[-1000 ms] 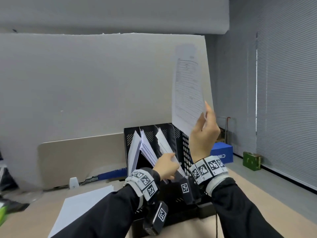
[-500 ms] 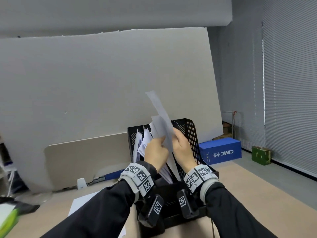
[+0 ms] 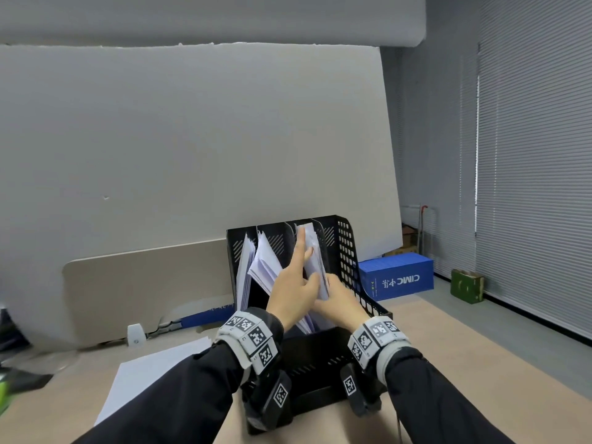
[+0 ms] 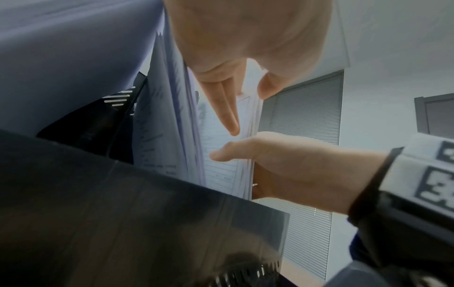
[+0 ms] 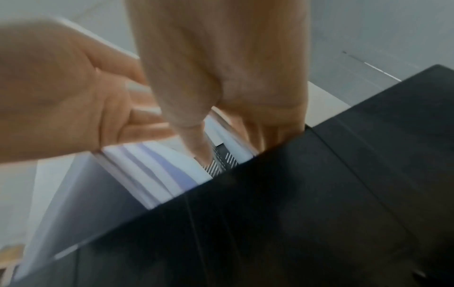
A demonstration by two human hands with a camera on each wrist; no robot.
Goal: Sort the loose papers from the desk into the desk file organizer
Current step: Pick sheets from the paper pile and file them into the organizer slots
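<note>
We are sitting at the desk (image 3: 432, 331) with the black file organizer (image 3: 347, 251) standing right in front of our hands. A second ago our right hand was holding one sheet high up in the air, and now that sheet is down among the papers in the slot (image 3: 315, 267) on the right side, so one more loose paper is getting sorted. We think this step is nearly finishing, but the job is not over, because more loose paper (image 3: 153, 376) is lying flat on the desk, out past our left arm and well apart from our fingers. Our left hand (image 3: 296, 294) is lying flat with straight fingers against the left face of the stack, pushing it over. Our right hand (image 3: 341, 307) is pinching the near edge of the same stack, thumb on one side and fingers going behind it. The two hands are almost touching, with the papers between them. Two other bunches of paper (image 3: 261, 267) are leaning in the slots just left of our left hand.
</note>
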